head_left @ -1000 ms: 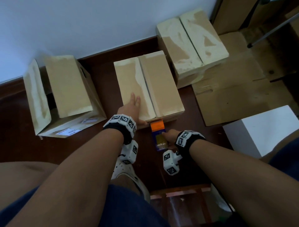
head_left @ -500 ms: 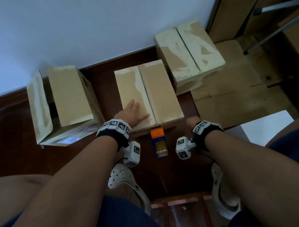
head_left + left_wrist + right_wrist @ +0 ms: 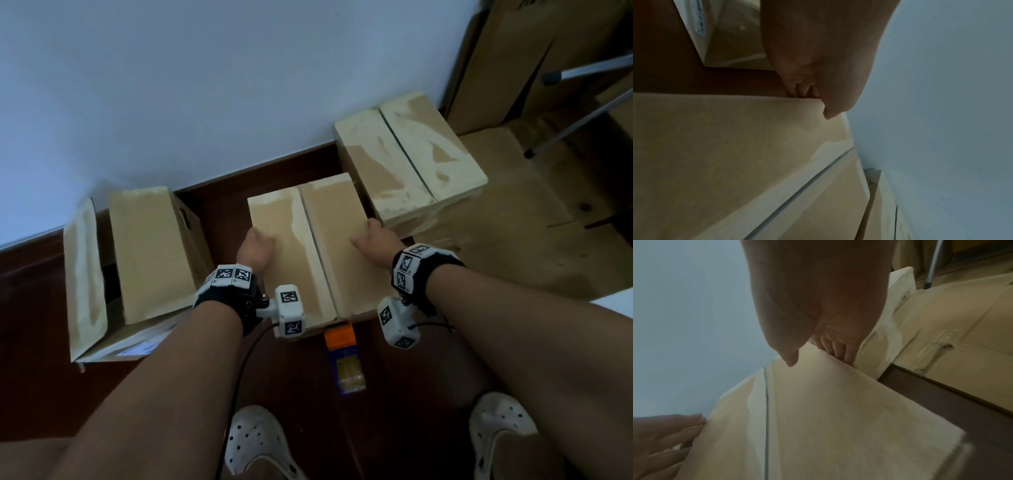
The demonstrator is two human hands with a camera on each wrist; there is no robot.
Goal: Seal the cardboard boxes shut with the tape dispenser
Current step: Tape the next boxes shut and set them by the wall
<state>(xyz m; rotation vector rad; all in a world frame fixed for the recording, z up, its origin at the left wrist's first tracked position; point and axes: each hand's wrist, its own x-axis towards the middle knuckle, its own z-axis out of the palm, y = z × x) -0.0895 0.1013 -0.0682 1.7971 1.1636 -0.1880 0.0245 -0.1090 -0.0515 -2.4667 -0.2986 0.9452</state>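
Note:
The middle cardboard box (image 3: 329,246) stands on the dark floor, both top flaps down with an open seam between them. My left hand (image 3: 255,245) grips its left edge, thumb on top (image 3: 828,113) and fingers (image 3: 801,91) down the side. My right hand (image 3: 371,240) grips the right edge the same way, thumb (image 3: 791,360) on the flap and fingers (image 3: 838,347) over the edge. The orange and blue tape dispenser (image 3: 344,359) lies on the floor at the box's near side, free of both hands.
A box with a raised flap (image 3: 137,267) stands to the left. Another closed box (image 3: 407,161) sits at the back right by the white wall. Flattened cardboard (image 3: 496,240) and metal legs (image 3: 582,102) fill the right. My white sandals (image 3: 257,442) are near the bottom.
My right hand has let go of the tape dispenser, left it on the floor and moved to the box's right edge. My left hand slid from the flap top to the left edge.

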